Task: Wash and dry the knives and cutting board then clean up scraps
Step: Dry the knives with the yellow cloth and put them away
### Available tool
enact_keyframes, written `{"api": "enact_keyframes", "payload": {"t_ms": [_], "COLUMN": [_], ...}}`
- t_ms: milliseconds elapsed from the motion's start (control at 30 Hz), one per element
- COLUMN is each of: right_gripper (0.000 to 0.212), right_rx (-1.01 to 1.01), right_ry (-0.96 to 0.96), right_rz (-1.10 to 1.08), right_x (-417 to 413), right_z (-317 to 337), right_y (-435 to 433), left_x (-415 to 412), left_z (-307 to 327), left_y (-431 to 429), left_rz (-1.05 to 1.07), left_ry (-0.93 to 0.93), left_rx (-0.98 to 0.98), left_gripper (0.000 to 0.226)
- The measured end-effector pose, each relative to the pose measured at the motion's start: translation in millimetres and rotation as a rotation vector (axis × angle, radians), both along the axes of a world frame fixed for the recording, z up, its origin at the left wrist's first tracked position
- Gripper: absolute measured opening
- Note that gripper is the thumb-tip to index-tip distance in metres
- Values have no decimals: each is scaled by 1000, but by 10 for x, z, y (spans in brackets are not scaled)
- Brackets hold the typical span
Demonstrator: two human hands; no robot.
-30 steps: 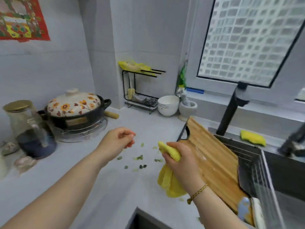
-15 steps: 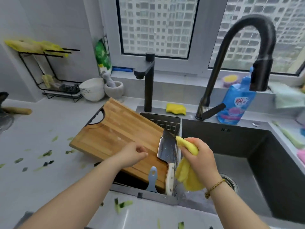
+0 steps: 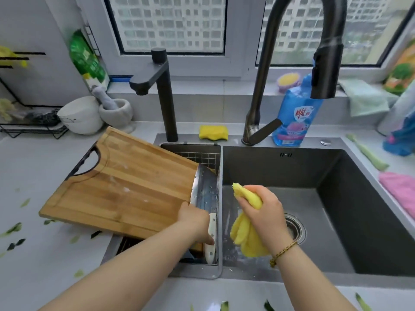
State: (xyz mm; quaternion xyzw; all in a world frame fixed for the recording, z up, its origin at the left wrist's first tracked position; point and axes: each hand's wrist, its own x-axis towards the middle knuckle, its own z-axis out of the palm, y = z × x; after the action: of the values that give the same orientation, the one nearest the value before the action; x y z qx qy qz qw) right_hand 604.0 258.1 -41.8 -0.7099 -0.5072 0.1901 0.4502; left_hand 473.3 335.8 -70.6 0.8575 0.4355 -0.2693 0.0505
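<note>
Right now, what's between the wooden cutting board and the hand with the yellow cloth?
The cleaver, lying in the wire basket, then the sink divider, as the head view shows.

Left hand [image 3: 195,222] contacts the white handle of the wide steel cleaver [image 3: 205,189], which lies in the wire drain basket [image 3: 197,157] beside the wet wooden cutting board [image 3: 125,185]. Right hand [image 3: 266,213] grips a bunched yellow cloth [image 3: 246,240] above the dark sink basin [image 3: 336,209].
</note>
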Motion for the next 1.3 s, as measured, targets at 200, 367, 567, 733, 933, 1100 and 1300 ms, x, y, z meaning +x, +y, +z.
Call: {"api": "enact_keyframes", "payload": {"t_ms": [200, 367, 567, 733, 933, 1100, 1300], "right_gripper": [15, 16, 20, 19, 19, 18, 18], "right_rx": [-25, -27, -52, -34, -26, -12, 17], "right_ry": [-17, -36, -47, -60, -52, -34, 8], "right_rz": [-65, -89, -66, -51, -36, -57, -56], "right_x": [57, 85, 79, 35, -7, 27, -28], "right_z": [-55, -74, -104, -110, -111, -128, -82], "right_y": [-41, -44, 4, 42, 54, 13, 18], "left_x": [18, 66, 125, 128, 82, 80, -70], "left_z": [-222, -266, -255, -279, -359, -277, -32], "left_y": [-76, -63, -34, -73, -81, -41, 74], "left_rz": [-44, 0, -11, -16, -84, -111, 129], "left_ry": [31, 64, 132, 193, 215, 223, 51], "left_rx": [32, 18, 20, 79, 281, 276, 233], "left_gripper": [76, 79, 84, 83, 66, 66, 61]}}
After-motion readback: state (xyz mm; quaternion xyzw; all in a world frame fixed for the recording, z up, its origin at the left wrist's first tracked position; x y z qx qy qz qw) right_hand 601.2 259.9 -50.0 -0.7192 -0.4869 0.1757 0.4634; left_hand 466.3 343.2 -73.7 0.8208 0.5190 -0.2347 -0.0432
